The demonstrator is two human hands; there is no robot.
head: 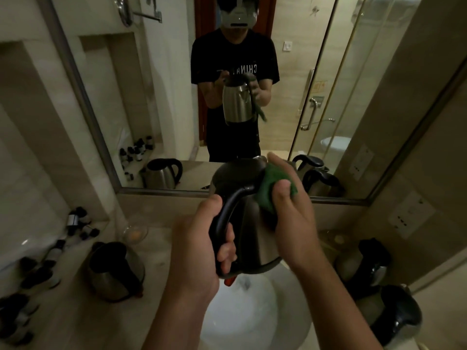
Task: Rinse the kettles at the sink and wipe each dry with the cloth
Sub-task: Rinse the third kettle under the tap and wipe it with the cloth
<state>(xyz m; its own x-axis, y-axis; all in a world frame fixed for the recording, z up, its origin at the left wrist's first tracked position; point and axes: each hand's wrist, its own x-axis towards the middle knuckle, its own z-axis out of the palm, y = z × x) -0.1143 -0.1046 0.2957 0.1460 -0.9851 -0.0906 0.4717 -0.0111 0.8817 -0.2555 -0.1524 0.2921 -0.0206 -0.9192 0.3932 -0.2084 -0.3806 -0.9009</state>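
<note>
I hold a steel kettle (250, 223) with a black lid and handle above the white sink (247, 319). My left hand (199, 248) grips its black handle from the left. My right hand (290, 213) holds a green cloth (271, 183) against the kettle's upper right side, thumb on top of the cloth. Another steel kettle (113, 271) stands on the counter to the left of the sink. Two more kettles, one (364, 261) nearer the wall and one (396, 314) closer to me, stand on the right side of the counter.
A large mirror (177, 97) on the wall ahead reflects a person and the kettles. Several small dark bottles (38, 269) lie along the counter's left side. A small glass dish (135, 233) sits behind the left kettle. Wall sockets (409, 213) are at the right.
</note>
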